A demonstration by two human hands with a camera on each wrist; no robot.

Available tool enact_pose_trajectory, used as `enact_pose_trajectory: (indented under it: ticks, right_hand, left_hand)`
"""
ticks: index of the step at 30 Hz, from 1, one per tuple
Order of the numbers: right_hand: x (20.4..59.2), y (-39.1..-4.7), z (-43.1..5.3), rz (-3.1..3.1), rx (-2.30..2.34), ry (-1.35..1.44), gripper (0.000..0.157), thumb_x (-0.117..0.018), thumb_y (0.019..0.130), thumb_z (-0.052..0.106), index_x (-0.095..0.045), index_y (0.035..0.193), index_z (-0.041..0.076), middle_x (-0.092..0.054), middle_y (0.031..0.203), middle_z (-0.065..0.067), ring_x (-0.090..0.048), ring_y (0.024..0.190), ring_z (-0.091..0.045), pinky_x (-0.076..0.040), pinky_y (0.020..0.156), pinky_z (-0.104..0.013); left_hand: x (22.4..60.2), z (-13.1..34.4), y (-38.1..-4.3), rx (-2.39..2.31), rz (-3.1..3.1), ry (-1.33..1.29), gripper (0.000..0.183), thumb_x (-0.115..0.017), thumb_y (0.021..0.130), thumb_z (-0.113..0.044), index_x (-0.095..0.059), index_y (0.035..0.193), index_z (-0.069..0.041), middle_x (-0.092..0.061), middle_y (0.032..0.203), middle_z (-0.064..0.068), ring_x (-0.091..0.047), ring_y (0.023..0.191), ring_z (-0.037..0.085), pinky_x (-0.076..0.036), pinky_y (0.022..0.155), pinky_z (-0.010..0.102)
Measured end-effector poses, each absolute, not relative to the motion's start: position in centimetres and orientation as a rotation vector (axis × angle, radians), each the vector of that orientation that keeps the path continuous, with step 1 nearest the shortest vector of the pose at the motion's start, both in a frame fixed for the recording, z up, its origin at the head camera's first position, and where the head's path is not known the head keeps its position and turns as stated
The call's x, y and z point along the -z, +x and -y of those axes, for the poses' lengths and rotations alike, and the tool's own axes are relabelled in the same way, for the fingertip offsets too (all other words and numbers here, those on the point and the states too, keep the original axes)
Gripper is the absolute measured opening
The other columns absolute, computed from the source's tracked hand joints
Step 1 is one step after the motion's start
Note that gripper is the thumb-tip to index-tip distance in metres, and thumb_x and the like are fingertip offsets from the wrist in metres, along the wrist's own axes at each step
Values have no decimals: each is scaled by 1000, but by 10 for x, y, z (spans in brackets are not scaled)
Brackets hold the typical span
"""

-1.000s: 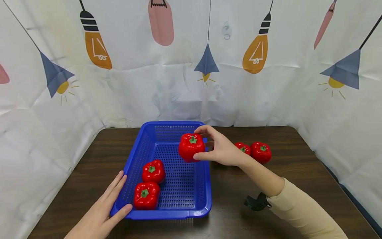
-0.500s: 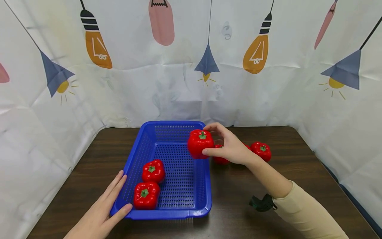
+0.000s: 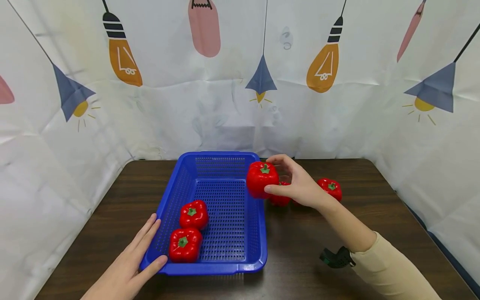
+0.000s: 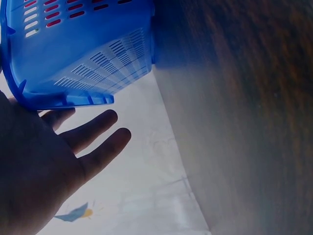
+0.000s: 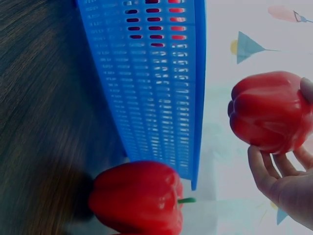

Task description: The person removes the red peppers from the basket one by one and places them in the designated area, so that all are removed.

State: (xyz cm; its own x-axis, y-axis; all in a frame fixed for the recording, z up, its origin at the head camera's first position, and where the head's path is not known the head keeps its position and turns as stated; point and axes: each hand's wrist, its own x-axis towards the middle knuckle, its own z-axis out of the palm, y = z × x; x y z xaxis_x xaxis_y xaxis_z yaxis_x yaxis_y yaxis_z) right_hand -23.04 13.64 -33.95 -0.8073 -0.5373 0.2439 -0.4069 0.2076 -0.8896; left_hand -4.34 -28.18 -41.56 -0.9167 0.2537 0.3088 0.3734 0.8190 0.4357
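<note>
My right hand (image 3: 300,185) grips a red bell pepper (image 3: 261,180) with a green stem, thumb on the near side and fingers behind. It is held up over the right rim of a blue perforated basket (image 3: 225,268). In the right wrist view the gripped bell pepper (image 5: 269,112) hangs higher than the basket's side wall (image 5: 146,88). My left hand (image 3: 127,258) lies along the basket's left front corner, fingers extended; in the left wrist view several fingers (image 4: 105,147) reach past the rim. Two red bell peppers, one (image 3: 193,214) behind the other (image 3: 185,245), sit inside at the left.
Just outside the basket's right wall stands another bell pepper (image 3: 280,200), partly behind my right hand. One more bell pepper (image 3: 330,188) lies farther right on the dark wooden table (image 3: 300,258). A white printed curtain (image 3: 168,116) encloses the back and sides.
My right hand has moved right with the bell pepper, from over the basket's inside to its right rim. The left hand and the two peppers inside have stayed in place.
</note>
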Motion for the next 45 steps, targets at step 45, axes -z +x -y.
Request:
enact_pose_trajectory:
  ticks: [45]
  right_hand:
    - [385,-202,-197,-2431,1605,-733,61,-83,88,19,-51,141,17,-55,138,-8,-56,124,-35,-55,94,-39]
  left_hand:
    - [415,282,-44,745,2766,-490,87,-74,95,-25,-24,165,-15,-19,169,8,-8,147,-10,-10,104,1]
